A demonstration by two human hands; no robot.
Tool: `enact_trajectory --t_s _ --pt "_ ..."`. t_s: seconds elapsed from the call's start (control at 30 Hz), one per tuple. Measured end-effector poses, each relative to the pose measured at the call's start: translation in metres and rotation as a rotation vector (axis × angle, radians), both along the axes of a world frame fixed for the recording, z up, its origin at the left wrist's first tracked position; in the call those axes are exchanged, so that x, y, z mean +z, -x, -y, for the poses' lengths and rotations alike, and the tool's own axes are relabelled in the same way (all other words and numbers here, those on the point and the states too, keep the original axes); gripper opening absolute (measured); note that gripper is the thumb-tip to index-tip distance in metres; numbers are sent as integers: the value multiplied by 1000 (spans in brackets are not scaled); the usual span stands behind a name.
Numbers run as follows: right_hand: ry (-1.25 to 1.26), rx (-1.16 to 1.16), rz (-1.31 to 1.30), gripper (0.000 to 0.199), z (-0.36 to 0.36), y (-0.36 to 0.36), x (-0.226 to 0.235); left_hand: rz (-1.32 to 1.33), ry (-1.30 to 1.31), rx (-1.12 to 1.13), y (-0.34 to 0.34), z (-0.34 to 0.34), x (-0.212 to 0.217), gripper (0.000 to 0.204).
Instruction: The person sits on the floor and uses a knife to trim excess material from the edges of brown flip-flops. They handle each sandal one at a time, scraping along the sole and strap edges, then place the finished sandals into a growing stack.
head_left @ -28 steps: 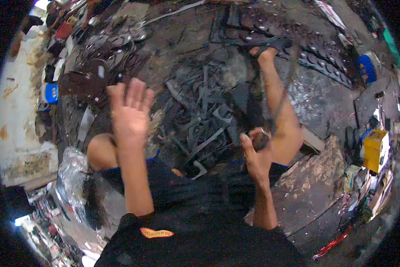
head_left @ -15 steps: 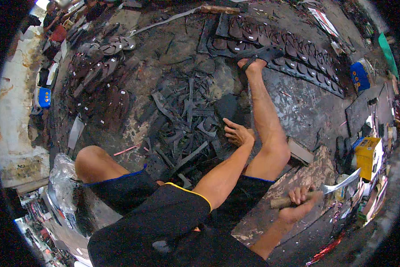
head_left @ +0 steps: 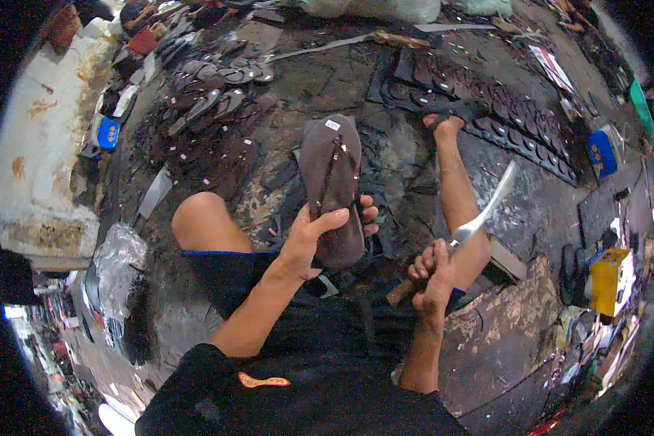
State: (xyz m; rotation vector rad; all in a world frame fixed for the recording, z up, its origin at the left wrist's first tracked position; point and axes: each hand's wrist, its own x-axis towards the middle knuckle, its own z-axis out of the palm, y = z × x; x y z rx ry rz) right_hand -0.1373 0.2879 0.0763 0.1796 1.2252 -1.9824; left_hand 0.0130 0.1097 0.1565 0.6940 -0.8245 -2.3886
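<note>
A dark brown flip-flop [head_left: 321,163] is upright in front of me, its small white sticker at the top. My left hand [head_left: 305,236] grips its lower part, the thumb lying on the footbed and the fingertips showing past the right edge. My right hand [head_left: 434,280] is closed round the wooden handle of a knife [head_left: 487,211]. The long curved blade points up and to the right, apart from the flip-flop. Behind the flip-flop, a heap of black rubber scraps [head_left: 272,229] is mostly hidden.
Flip-flops are piled at the far left [head_left: 218,105]. More stand in rows on a dark sheet [head_left: 519,156] at the far right, near my outstretched foot [head_left: 450,123]. A yellow box [head_left: 610,280] is at right, a worn board [head_left: 516,320] beside my leg, clear plastic [head_left: 119,265] at left.
My left hand, empty over the scraps before, now holds the flip-flop farther left. My right hand has brought the knife up and leftward from the lower right. The whole view has shifted.
</note>
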Motion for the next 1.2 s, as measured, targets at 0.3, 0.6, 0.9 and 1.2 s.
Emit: enact_trajectory --t_s 0.3,0.6,0.9,1.2 --pt "-208 715 -847 27 14 -61 71 418 276 244 -74 -2 18 47" --pt "-435 1117 -880 25 -43 -90 64 338 269 458 -96 -7 -27 44" --pt "-455 1153 -999 29 -24 -80 49 454 215 484 -85 3 -21 38" --pt "-381 893 -1276 39 92 -78 1 464 82 464 -87 0 -23 34"
